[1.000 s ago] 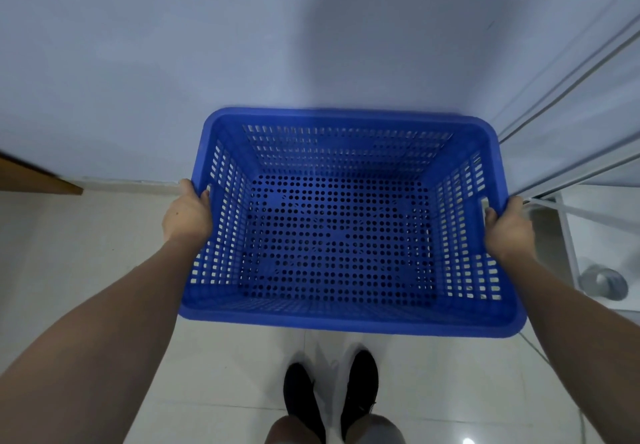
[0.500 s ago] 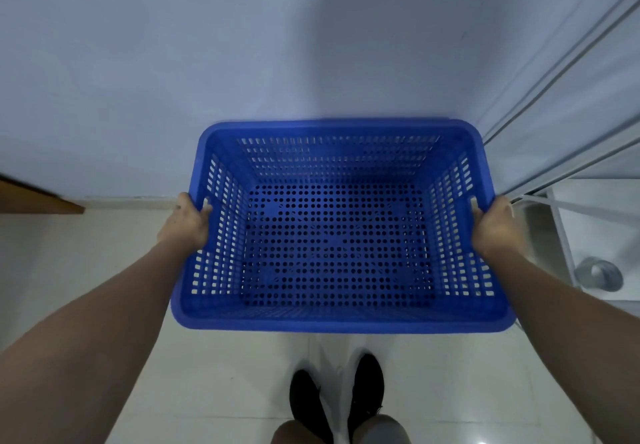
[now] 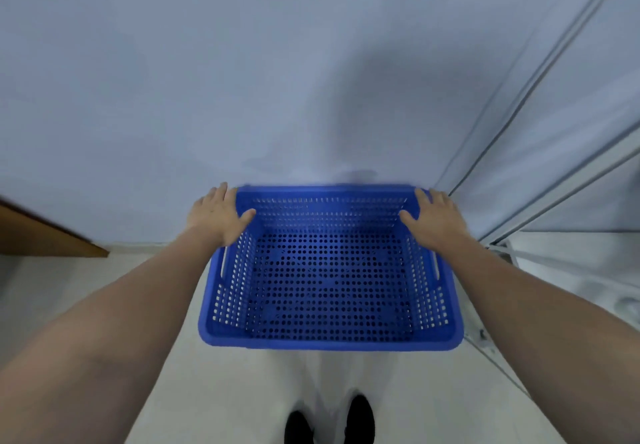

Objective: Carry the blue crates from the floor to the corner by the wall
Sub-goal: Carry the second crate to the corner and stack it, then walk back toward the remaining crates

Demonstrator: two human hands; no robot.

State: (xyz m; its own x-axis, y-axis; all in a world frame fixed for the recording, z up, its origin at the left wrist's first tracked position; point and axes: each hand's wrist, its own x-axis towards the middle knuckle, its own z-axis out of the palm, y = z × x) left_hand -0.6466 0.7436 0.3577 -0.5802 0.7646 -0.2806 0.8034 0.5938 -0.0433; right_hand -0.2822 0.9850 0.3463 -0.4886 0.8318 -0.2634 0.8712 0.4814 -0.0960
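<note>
Crate (image 3: 330, 270), blue and perforated, appears set down against the wall (image 3: 242, 80), between both hands. Its far corners are touched by the flat, spread left hand (image 3: 218, 216) and right hand (image 3: 436, 220); nothing is gripped. Other crates are not seen.

Blue crate (image 3: 330, 338) — round-hole grid floor, slotted sides — black shoes (image 3: 360, 419).

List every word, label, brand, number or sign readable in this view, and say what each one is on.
None: no readable text shows anywhere.
Crate: plain blue plastic, no label or moulded brand visible.
Wall: bare.
Floor and shoes: no marks that can be read.
Frame at right: blurred, no lettering made out.
</note>
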